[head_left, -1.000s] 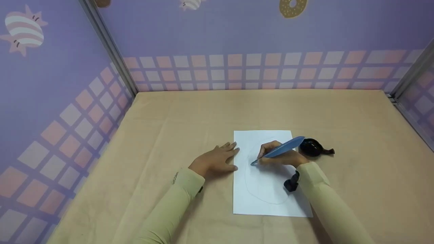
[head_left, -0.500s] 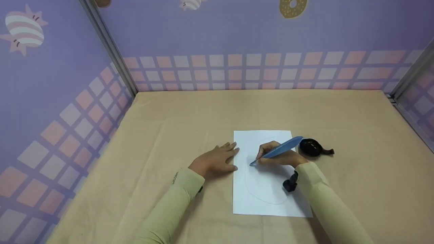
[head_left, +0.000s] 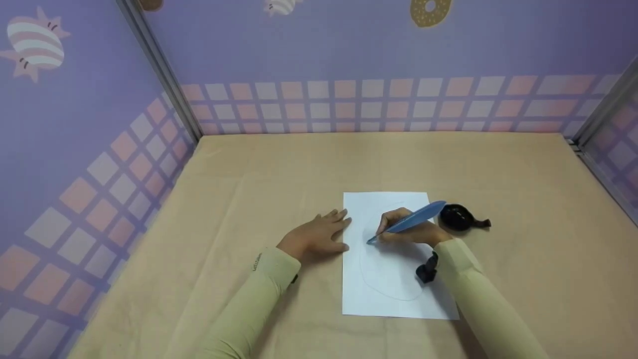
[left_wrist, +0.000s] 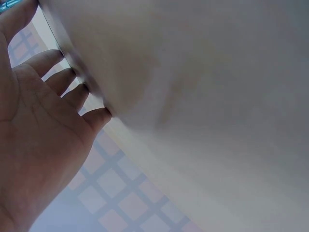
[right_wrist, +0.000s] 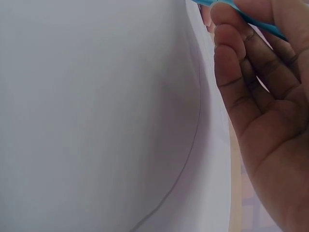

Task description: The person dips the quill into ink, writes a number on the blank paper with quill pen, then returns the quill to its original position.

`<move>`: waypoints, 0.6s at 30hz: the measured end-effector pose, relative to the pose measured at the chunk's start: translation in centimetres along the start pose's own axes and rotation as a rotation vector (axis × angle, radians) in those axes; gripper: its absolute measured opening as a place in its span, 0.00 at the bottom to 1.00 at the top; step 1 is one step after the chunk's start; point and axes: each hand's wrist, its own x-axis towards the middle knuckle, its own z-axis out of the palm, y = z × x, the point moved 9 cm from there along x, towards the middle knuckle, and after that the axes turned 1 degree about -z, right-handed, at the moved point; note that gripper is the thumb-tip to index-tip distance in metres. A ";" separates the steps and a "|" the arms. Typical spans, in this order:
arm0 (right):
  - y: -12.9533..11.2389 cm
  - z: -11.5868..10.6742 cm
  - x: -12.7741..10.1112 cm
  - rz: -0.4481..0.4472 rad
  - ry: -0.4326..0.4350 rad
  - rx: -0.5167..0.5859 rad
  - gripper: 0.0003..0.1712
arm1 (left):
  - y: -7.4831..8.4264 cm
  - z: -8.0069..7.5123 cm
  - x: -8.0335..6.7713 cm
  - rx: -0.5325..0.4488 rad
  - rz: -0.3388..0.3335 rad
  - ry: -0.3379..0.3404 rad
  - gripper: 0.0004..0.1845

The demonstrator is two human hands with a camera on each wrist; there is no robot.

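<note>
A white sheet of paper (head_left: 394, 310) lies on the cloth-covered table, bearing a thin curved line (right_wrist: 188, 157) like a large open oval. My right hand (head_left: 417, 232) pinches a blue feather-shaped pen (head_left: 418, 215), its tip on or just above the paper near the oval's left side. In the right wrist view the pen (right_wrist: 264, 26) runs between thumb and fingers, the other fingers curled beneath. My left hand (head_left: 319, 237) lies with fingers spread, fingertips at the paper's left edge. Only a bit of the pen (left_wrist: 10, 5) shows in the left wrist view.
A glossy black rounded thing with a short stem (head_left: 457, 217) sits right of the paper, close to my right wrist. A black wrist device (head_left: 426, 271) hangs under the right sleeve. Patterned walls (head_left: 319, 94) border the beige cloth (head_left: 269, 169).
The pen tip has shifted very slightly left and down, along with my right hand. My left hand and the paper stay put.
</note>
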 end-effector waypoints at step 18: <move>0.6 0.0 -0.4 0.071 0.028 0.032 0.08 | 0.0 0.1 -0.2 0.001 -0.008 -0.001 0.39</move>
